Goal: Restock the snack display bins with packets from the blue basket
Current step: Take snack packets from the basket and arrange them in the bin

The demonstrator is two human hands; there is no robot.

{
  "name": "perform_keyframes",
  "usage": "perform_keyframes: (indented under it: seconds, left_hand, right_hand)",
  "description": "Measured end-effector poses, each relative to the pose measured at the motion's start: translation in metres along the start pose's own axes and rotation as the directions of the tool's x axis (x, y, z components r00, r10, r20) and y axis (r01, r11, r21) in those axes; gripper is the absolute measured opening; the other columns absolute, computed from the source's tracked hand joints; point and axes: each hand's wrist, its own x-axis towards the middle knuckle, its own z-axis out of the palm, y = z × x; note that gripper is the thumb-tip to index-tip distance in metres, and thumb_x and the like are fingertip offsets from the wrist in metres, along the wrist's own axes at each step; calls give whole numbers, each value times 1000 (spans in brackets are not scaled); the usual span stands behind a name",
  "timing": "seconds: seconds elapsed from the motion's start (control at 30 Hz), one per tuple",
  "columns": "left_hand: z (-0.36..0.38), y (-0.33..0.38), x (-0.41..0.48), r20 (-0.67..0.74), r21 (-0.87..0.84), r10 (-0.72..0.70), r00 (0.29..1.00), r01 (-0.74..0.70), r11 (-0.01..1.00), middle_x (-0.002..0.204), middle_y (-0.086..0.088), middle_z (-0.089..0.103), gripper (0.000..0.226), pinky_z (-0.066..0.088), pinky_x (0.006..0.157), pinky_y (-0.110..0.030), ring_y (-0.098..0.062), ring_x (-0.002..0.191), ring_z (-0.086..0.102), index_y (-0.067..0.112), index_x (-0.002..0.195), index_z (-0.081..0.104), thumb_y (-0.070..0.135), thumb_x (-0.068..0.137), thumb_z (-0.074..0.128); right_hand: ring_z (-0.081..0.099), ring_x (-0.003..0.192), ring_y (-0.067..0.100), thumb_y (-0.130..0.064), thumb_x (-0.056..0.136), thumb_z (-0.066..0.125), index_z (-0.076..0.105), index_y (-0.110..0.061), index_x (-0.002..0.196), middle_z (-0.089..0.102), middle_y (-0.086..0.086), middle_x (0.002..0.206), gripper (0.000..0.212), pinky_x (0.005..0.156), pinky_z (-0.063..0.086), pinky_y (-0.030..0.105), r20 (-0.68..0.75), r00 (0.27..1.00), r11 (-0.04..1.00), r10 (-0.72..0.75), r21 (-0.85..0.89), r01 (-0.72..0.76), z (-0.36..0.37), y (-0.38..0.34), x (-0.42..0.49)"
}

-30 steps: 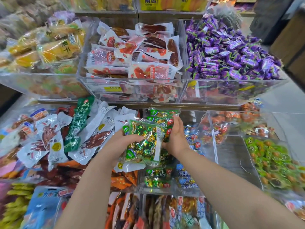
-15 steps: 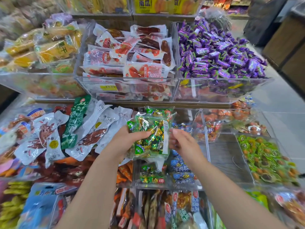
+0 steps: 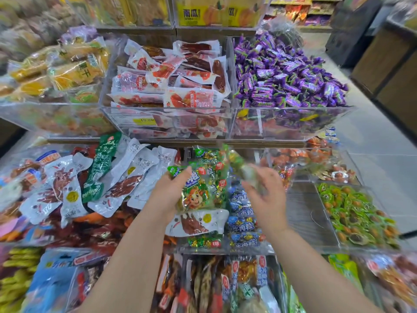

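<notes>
Left hand (image 3: 171,195): grip curled round a stack of green packets (image 3: 198,193), held over the lower tier's clear bin (image 3: 225,251), where a few of the same green packets already lie.

Right hand (image 3: 268,199): fingers appear to pinch a single packet (image 3: 242,168), smeared by motion, so the hold is uncertain.

Blue basket: cannot pick it out.

Risks:
- A loosely held single packet could drop among the blue packets (image 3: 241,222) next door.
- The glossy stack may fan out and slide from the left grip.
- A white packet (image 3: 196,222) lies across the bin and may get buried.

Against half a second ago: the right hand was then touching the stack's edge. Now it is off to the right with one packet peeled away.
</notes>
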Motion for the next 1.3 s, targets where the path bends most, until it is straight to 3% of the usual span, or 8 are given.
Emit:
perform_keyframes:
  seconds: [0.1, 0.27, 0.43, 0.53, 0.6, 0.8, 1.07, 1.3]
  left_hand:
    - [4, 8, -7, 196, -160, -90, 976, 122, 980, 141, -12, 50, 87, 54, 87, -53, -31, 113, 63, 20, 137, 45, 68, 66, 56]
    - [3, 0, -8, 142, -123, -25, 990, 43, 991, 118, -12, 67, 97, 59, 71, -45, -29, 97, 69, 9, 138, 36, 32, 55, 82]
    - [-8, -13, 2, 65, -16, 7, 998, -6, 1000, 159, -7, 18, 116, 21, 113, -52, -29, 142, 25, 14, 154, 6, 14, 66, 83]
    - [-11, -15, 3, 49, 13, 64, 997, -65, 998, 143, -2, 43, 102, 42, 93, -42, -19, 117, 51, 13, 149, 23, 17, 67, 85]
    - [-16, -12, 5, -8, 50, 110, 994, -110, 993, 130, -3, 55, 72, 44, 95, -39, -15, 105, 57, 20, 130, 47, 23, 68, 85]
    - [-41, 5, 11, -284, 41, 260, 923, -259, 965, 129, -5, 57, 53, 47, 96, -47, -24, 111, 58, 20, 120, 52, 28, 76, 80]
    - [-38, -2, 14, -213, 82, 290, 933, -278, 957, 99, 13, 63, 27, 45, 83, -36, -10, 94, 60, 32, 90, 55, 27, 78, 79]
    - [-25, -11, 16, -147, 156, 216, 965, -193, 969, 141, -6, 49, 76, 41, 104, -46, -29, 125, 50, 16, 140, 41, 35, 76, 79]
  right_hand:
    - [46, 99, 20, -4, 81, 64, 58, -27, 121, 56, -3, 105, 46, 95, 31, 17, 215, 863, 836, -457, -229, 499, 9, 2, -6]
    - [41, 114, 21, -4, 77, 68, 63, -19, 122, 56, 2, 121, 48, 105, 26, 22, 496, 739, 810, -455, -113, 575, 8, -1, -7]
    - [31, 132, 0, -55, 73, 66, 40, -54, 130, 29, -19, 143, 63, 106, 28, 19, 437, 878, 959, 193, 105, -263, 15, -2, -10]
    - [49, 121, 15, -54, 52, 84, 23, -45, 142, 42, -4, 134, 109, 99, 43, 39, 553, 599, 715, 578, 9, -699, 31, 8, 0]
    - [57, 111, 19, -35, 55, 88, 30, -34, 141, 49, 2, 129, 104, 93, 49, 41, 557, 557, 637, 616, 64, -768, 38, 21, 4]
    - [52, 111, 8, -24, 76, 78, 40, -28, 119, 52, -19, 112, 57, 91, 39, 19, 336, 807, 866, 485, -53, -498, 41, 41, 10]
    - [53, 107, 19, -29, 82, 71, 38, -27, 112, 53, 0, 111, 45, 91, 45, 34, 398, 804, 897, 442, -223, -382, 79, 40, -11]
    - [45, 112, 24, -61, 74, 66, 45, -8, 118, 47, 8, 119, 72, 93, 42, 35, 443, 704, 693, 555, -714, -97, 70, 57, -4]
